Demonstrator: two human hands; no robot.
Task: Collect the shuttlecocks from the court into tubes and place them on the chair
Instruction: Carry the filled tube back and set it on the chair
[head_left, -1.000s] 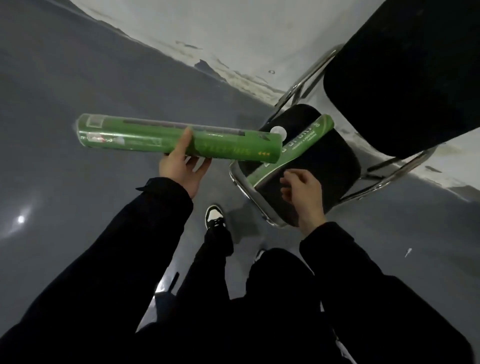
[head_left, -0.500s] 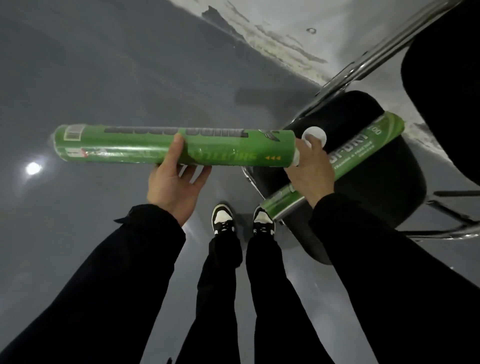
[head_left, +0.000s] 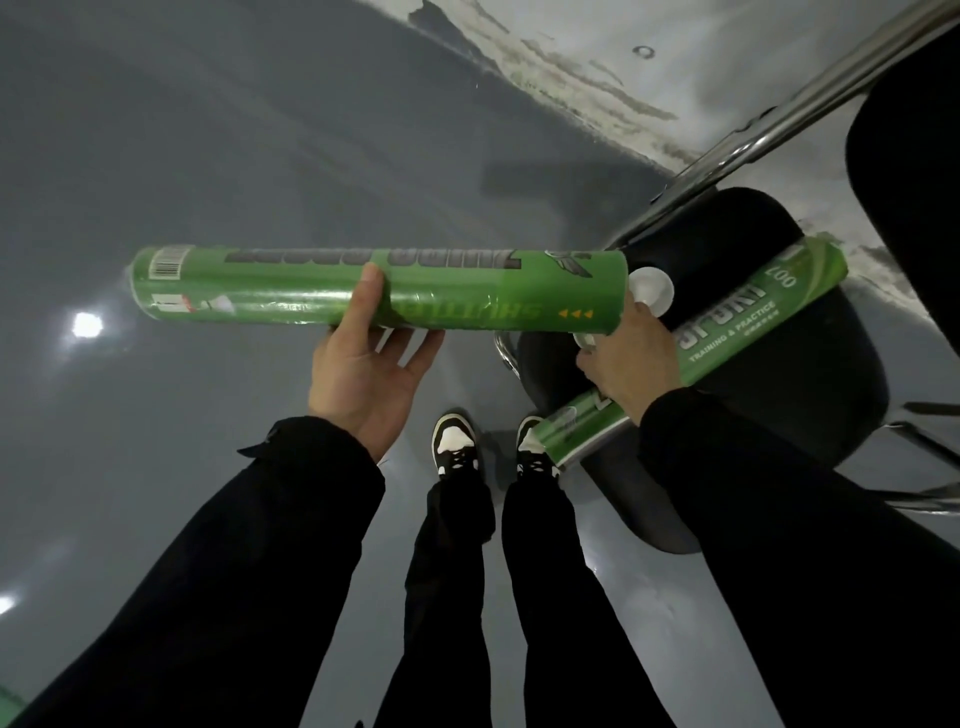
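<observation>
My left hand (head_left: 363, 374) grips a long green shuttlecock tube (head_left: 467, 291) around its middle and holds it level over the grey floor. My right hand (head_left: 628, 364) is at the tube's right end, seen from the back, its fingers curled on a round white cap (head_left: 654, 288) right beside the tube's mouth. A second green tube (head_left: 753, 317) lies diagonally on the black chair seat (head_left: 805, 405), its lower end sticking out past the seat's front edge. Whatever is inside the tubes is hidden.
The chair has a chrome frame (head_left: 779, 124) and a black backrest (head_left: 914, 182) at the right edge. A scuffed white wall base (head_left: 571, 78) runs behind it. My two black-and-white shoes (head_left: 454, 441) stand on the floor just left of the seat.
My right hand rose from the chair seat to the right end of the held tube, and the white cap now sits at its fingers. The view moved closer to the chair.
</observation>
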